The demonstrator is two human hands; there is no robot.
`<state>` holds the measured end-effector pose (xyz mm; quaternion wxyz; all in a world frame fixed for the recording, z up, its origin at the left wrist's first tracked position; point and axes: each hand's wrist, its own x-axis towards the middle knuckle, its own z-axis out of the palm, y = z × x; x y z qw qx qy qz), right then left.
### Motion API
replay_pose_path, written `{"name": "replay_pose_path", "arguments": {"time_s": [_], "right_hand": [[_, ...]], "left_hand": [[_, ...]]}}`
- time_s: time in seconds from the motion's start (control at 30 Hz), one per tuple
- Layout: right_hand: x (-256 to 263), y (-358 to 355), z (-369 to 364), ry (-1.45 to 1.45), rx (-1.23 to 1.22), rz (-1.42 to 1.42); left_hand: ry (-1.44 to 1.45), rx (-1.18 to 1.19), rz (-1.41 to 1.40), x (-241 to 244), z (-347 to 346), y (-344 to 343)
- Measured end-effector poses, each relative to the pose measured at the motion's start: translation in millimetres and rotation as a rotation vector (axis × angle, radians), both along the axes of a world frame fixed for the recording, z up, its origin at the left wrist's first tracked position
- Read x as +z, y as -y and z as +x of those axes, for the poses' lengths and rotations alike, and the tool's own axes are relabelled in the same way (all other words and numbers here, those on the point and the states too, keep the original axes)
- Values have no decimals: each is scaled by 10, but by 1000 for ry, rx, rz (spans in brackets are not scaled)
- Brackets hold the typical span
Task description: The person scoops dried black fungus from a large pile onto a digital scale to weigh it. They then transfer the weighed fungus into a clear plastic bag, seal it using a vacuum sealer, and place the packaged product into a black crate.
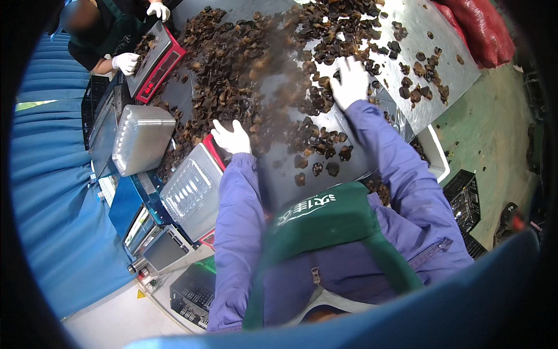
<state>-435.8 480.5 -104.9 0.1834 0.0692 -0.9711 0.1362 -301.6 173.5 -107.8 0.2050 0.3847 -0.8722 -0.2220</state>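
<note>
My left hand (pixel 233 137), in a white glove, has its thumb and fingers apart at the edge of a heap of brown wood ear mushrooms (pixel 218 83). Close beside it stands a red-edged weighing scale (pixel 213 148) with a clear plastic tray (pixel 192 187) on top. Farther right, my gloved right hand (pixel 351 83) reaches over more wood ears (pixel 320 102), fingers spread. A small dark piece shows by its thumb; whether the hand touches it is unclear. Loose wood ears (pixel 322 144) lie on the metal table (pixel 283 174) between my arms and the dark apron.
Across the heap, a co-worker's white-gloved hand (pixel 126 63) touches mushrooms on another red scale (pixel 161 65). Stacked clear plastic trays (pixel 144 139) stand left, near a blue machine (pixel 135 196). Red mesh sacks (pixel 484 30) lie top right. Black crates (pixel 464 200) stand at lower right.
</note>
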Motion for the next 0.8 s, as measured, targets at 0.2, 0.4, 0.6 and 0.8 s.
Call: {"name": "replay_pose_path", "arguments": {"time_s": [0.2,0.4,0.6,0.8], "right_hand": [[490,1133,852,286,755,-85],[394,882,963,364,1312,-418],[275,108,-1144,-307,400,-208],[102,474,-1130,63,241,-76]], "left_hand": [[-215,-484,101,-22,234,-720],[-271,-230,220,276,872,-797],[-30,-82,58,191,1234,-715],[-26,-69,20,-59,1236,-757]]}}
